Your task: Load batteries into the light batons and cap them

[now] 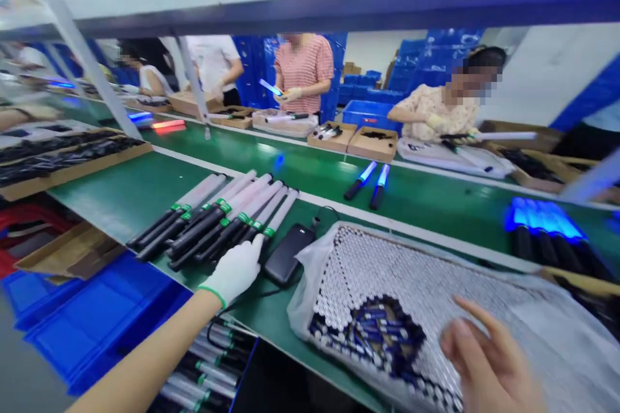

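My left hand [237, 271], in a white glove with a green cuff, is on the near right side of a pile of light sticks [242, 200]. Its fingers close around the black handle of one stick, partly hidden by the glove. The sticks have whitish tubes, green bands and black handles. Just right of that hand lies a black power bank [289, 255] with a lit display and a cable. My bare right hand [489, 355], slightly blurred, hovers over a plastic-lined tray of batteries [411, 271]. Its index finger points out, the others bend, and nothing shows in them.
Two blue-lit sticks [371, 184] lie on the green belt [310, 168], with several more at right [545, 226]. Co-workers sit and stand across it. Blue bins [97, 316] and more sticks [208, 368] are below the table edge. A shelf beam [310, 0] crosses overhead.
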A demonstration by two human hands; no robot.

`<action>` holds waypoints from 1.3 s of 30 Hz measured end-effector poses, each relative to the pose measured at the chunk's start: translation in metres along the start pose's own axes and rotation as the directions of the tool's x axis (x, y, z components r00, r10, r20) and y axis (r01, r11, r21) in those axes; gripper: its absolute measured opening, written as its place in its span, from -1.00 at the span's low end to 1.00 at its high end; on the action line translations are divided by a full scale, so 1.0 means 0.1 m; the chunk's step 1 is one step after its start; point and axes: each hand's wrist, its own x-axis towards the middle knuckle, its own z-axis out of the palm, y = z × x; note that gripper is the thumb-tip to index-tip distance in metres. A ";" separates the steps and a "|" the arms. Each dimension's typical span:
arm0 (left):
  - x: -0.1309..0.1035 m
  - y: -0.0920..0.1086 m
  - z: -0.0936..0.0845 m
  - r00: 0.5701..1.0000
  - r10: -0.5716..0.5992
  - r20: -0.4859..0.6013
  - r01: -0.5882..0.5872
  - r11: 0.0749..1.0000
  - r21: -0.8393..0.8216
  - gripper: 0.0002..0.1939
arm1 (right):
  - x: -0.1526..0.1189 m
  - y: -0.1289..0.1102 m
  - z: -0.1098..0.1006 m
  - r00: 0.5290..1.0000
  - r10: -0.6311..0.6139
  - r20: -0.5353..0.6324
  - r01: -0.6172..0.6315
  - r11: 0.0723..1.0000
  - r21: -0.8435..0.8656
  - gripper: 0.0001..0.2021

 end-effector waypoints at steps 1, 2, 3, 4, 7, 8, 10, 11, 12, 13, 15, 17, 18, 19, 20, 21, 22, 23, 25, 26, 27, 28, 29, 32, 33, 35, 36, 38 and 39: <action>0.00 -0.01 0.04 1.000 0.003 0.005 -0.003 1.000 0.022 -0.39 | 0.01 -0.07 0.04 0.998 -0.059 0.022 0.059 0.998 -0.008 -0.60; 0.01 -0.01 0.06 1.000 0.006 0.008 -0.006 1.000 0.029 -0.43 | 0.04 -0.12 0.05 0.994 -0.105 0.028 0.106 0.993 -0.051 -0.63; 0.02 -0.02 0.05 1.000 0.011 0.008 -0.012 1.000 0.026 -0.48 | 0.06 -0.16 0.05 0.989 -0.147 0.034 0.150 0.981 -0.120 -0.66; 0.03 -0.04 0.04 1.000 0.017 0.002 -0.017 1.000 0.016 -0.54 | 0.09 -0.18 0.02 0.983 -0.174 0.053 0.181 0.961 -0.211 -0.69; -0.05 -0.10 -0.06 0.999 0.021 -0.041 -0.024 0.997 -0.080 -0.60 | 0.14 -0.12 -0.09 0.955 -0.191 0.226 0.281 0.822 -0.496 -0.76; -0.12 -0.09 -0.09 0.999 0.000 -0.052 -0.010 0.981 -0.193 -0.56 | 0.14 -0.07 -0.11 0.931 -0.193 0.309 0.343 0.752 -0.563 -0.79; -0.29 0.03 -0.12 0.999 -0.030 -0.033 0.008 0.846 -0.533 -0.44 | 0.15 0.04 -0.10 0.868 -0.211 0.451 0.480 0.592 -0.648 -0.82; -0.38 0.13 -0.11 1.000 -0.010 -0.015 -0.004 0.712 -0.703 -0.39 | 0.15 0.08 -0.06 0.839 -0.223 0.496 0.535 0.506 -0.677 -0.82; -0.47 0.27 -0.10 0.999 0.040 -0.005 -0.026 0.559 -0.829 -0.37 | 0.15 0.11 -0.02 0.817 -0.230 0.528 0.573 0.419 -0.704 -0.82; -0.55 0.42 -0.07 0.995 0.097 -0.016 -0.055 0.415 -0.908 -0.38 | 0.16 0.13 0.03 0.802 -0.232 0.550 0.597 0.339 -0.727 -0.83; -0.67 0.75 0.01 0.984 0.175 -0.034 -0.065 0.171 -0.983 -0.44 | 0.17 0.14 0.12 0.781 -0.221 0.585 0.624 0.215 -0.751 -0.84; -0.74 1.04 0.11 0.979 0.198 -0.039 -0.033 -0.037 -0.999 -0.51 | 0.18 0.11 0.17 0.763 -0.202 0.614 0.642 0.136 -0.754 -0.83; -0.75 1.15 0.16 0.979 0.203 -0.028 -0.005 -0.117 -0.993 -0.55 | 0.19 0.10 0.19 0.758 -0.187 0.625 0.648 0.110 -0.754 -0.83; -0.76 1.24 0.20 0.978 0.208 -0.013 0.024 -0.175 -0.984 -0.58 | 0.20 0.09 0.19 0.754 -0.166 0.636 0.654 0.093 -0.751 -0.85; -0.76 1.31 0.23 0.976 0.216 0.009 0.055 -0.211 -0.976 -0.60 | 0.20 0.07 0.20 0.749 -0.141 0.648 0.661 0.084 -0.746 -0.86; -0.75 1.36 0.26 0.974 0.222 0.037 0.090 -0.231 -0.969 -0.59 | 0.21 0.06 0.21 0.744 -0.115 0.659 0.668 0.084 -0.740 -0.88; -0.74 1.40 0.28 0.973 0.223 0.064 0.119 -0.240 -0.964 -0.57 | 0.23 0.06 0.21 0.738 -0.090 0.668 0.674 0.089 -0.733 -0.89; -0.73 1.43 0.30 0.971 0.223 0.082 0.136 -0.241 -0.961 -0.55 | 0.24 0.05 0.23 0.732 -0.069 0.677 0.681 0.097 -0.726 -0.89; -0.71 1.47 0.32 0.973 0.211 0.094 0.144 -0.235 -0.961 -0.53 | 0.29 0.05 0.25 0.723 -0.054 0.688 0.689 0.115 -0.715 -0.86; -0.70 1.48 0.33 0.976 0.200 0.089 0.135 -0.231 -0.963 -0.53 | 0.31 0.05 0.26 0.720 -0.055 0.692 0.692 0.128 -0.710 -0.84; -0.70 1.50 0.34 0.979 0.190 0.079 0.122 -0.230 -0.965 -0.53 | 0.34 0.04 0.26 0.714 -0.054 0.698 0.697 0.145 -0.702 -0.83; -0.69 1.51 0.34 0.981 0.179 0.072 0.113 -0.229 -0.967 -0.54 | 0.36 0.02 0.25 0.710 -0.054 0.702 0.700 0.166 -0.695 -0.82; -0.70 1.52 0.35 0.983 0.168 0.075 0.112 -0.224 -0.968 -0.54 | 0.37 -0.01 0.23 0.706 -0.051 0.707 0.702 0.183 -0.688 -0.81; -0.71 1.55 0.35 0.985 0.143 0.096 0.126 -0.216 -0.968 -0.50 | 0.33 -0.20 0.16 0.731 -0.094 0.676 0.652 0.387 -0.652 -0.80; -0.72 1.56 0.35 0.984 0.142 0.110 0.139 -0.214 -0.967 -0.46 | 0.28 -0.28 0.15 0.758 -0.137 0.638 0.607 0.507 -0.612 -0.81; -0.74 1.60 0.36 0.982 0.133 0.133 0.159 -0.215 -0.964 -0.40 | 0.14 -0.41 0.20 0.809 -0.250 0.532 0.525 0.714 -0.463 -0.81; -0.74 1.62 0.37 0.986 0.111 0.128 0.149 -0.214 -0.965 -0.38 | 0.05 -0.45 0.26 0.818 -0.318 0.480 0.521 0.763 -0.383 -0.82; -0.74 1.65 0.38 0.996 0.055 0.063 0.073 -0.209 -0.975 -0.37 | -0.12 -0.45 0.41 0.776 -0.473 0.416 0.608 0.736 -0.298 -0.83; -0.73 1.67 0.40 0.999 0.035 0.011 0.018 -0.211 -0.977 -0.37 | -0.18 -0.42 0.48 0.736 -0.547 0.398 0.666 0.689 -0.285 -0.83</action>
